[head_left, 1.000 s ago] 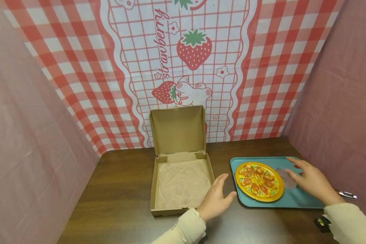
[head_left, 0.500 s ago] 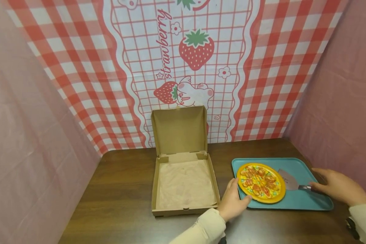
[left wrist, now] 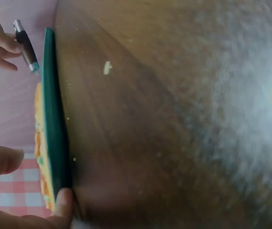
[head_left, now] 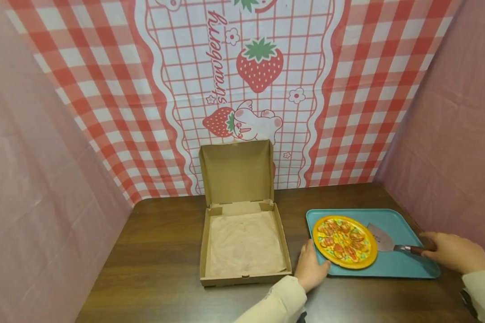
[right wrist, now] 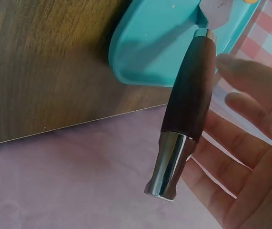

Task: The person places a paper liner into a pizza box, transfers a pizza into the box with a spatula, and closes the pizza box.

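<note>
In the head view, a toy-like pizza [head_left: 345, 242] lies on the left part of a teal tray [head_left: 404, 224]. A pizza server [head_left: 380, 238] rests beside it, its brown handle reaching over the tray's right edge. My left hand [head_left: 312, 268] is at the tray's left front corner; in the left wrist view a fingertip [left wrist: 64, 202] touches the tray's side while the thumb stays apart from it. My right hand [head_left: 456, 252] is at the handle's end. The right wrist view shows the handle [right wrist: 188, 90] between thumb and loosely spread fingers, not gripped.
An open cardboard pizza box [head_left: 242, 280] lined with brown paper stands left of the tray, lid upright. Behind the wooden table [head_left: 165, 251] hangs a red checked strawberry cloth [head_left: 258, 67]. A pink curtain [head_left: 448, 134] borders the right side.
My left hand has moved right, from beside the box to the tray's corner. From above the server's blade, my right hand has moved right to its handle. Tray, pizza and box look unmoved.
</note>
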A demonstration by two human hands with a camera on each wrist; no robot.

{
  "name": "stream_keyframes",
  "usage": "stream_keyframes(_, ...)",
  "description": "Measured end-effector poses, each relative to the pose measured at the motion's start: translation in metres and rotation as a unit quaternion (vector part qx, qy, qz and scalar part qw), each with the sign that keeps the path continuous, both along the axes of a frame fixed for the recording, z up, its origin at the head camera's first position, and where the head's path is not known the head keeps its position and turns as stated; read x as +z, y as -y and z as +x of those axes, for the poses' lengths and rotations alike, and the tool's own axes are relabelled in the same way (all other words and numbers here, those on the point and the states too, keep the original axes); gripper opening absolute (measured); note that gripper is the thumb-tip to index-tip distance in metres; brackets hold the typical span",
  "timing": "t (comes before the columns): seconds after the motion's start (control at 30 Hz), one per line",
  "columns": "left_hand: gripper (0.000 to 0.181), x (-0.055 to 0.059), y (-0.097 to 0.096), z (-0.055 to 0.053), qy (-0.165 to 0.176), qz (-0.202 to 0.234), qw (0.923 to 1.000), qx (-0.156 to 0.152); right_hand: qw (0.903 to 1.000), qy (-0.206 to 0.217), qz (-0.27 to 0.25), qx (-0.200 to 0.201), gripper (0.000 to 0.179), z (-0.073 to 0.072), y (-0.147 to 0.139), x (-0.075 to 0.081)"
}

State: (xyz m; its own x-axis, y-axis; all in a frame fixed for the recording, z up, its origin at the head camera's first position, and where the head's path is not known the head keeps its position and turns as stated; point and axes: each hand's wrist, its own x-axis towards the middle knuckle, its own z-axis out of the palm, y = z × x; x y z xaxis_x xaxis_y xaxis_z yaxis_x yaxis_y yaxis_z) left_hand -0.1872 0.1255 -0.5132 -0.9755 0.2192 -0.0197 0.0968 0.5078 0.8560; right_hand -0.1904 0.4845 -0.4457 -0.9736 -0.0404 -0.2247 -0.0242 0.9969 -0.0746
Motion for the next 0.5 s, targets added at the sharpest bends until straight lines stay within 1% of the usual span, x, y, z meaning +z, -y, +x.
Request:
stream_keyframes(0.13, 0.069, -0.006, -0.002, -0.002, -0.005, -0.006, 0.9999, 0.014, 1.0000, 0.006, 0.000, 0.000, 0.061, 0.000, -0.004, -0.005)
stream_keyframes(0.23, 0.063, -0.010, -0.002, -0.006, -0.009, -0.004, 0.9999, 0.013, 1.0000, -0.002, 0.001, 0.005, 0.053, 0.002, -0.005, -0.007)
stream_keyframes(0.37, 0.057, -0.015, 0.000, -0.009, -0.006, 0.015, 0.9998, 0.008, 0.9999, -0.006, -0.010, 0.011, 0.045, 0.006, -0.007, -0.008)
stream_keyframes(0.4, 0.055, -0.015, 0.000, -0.010, -0.005, 0.020, 0.9998, 0.009, 0.9998, -0.003, -0.014, 0.013, 0.043, 0.007, -0.008, -0.009)
stream_keyframes(0.5, 0.053, -0.016, 0.001, -0.011, -0.015, 0.029, 0.9994, 0.010, 0.9995, 0.012, -0.026, 0.012, 0.040, 0.008, -0.010, -0.010)
